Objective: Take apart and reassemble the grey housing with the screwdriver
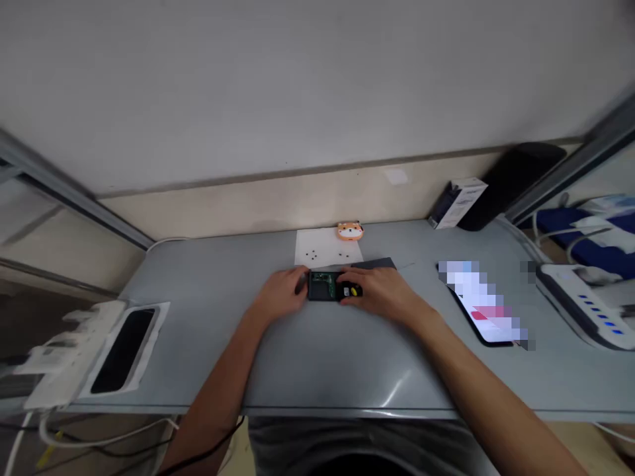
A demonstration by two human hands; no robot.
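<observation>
An opened black electronic device [318, 292] with a green circuit board showing lies on the grey desk in front of me. My left hand [282, 295] grips its left end, thumb and fingers closed at the edge. At its right end, my right hand [380, 291] pinches a small black part [347, 291] bearing a white and a yellow label. Whether that part is seated in the device or only over it, I cannot tell. A dark flat panel [374, 264] lies behind my right hand, partly covered by it. Several tiny dark screws lie on a white paper sheet [325, 246] behind the device.
An orange animal-faced case [350, 231] rests on the paper's back right corner. A lit phone [479, 304] lies to the right, near a white power strip [590, 304]. On the left are a dark phone [124, 350] and another strip [74, 357]. A box [459, 201] stands against the wall.
</observation>
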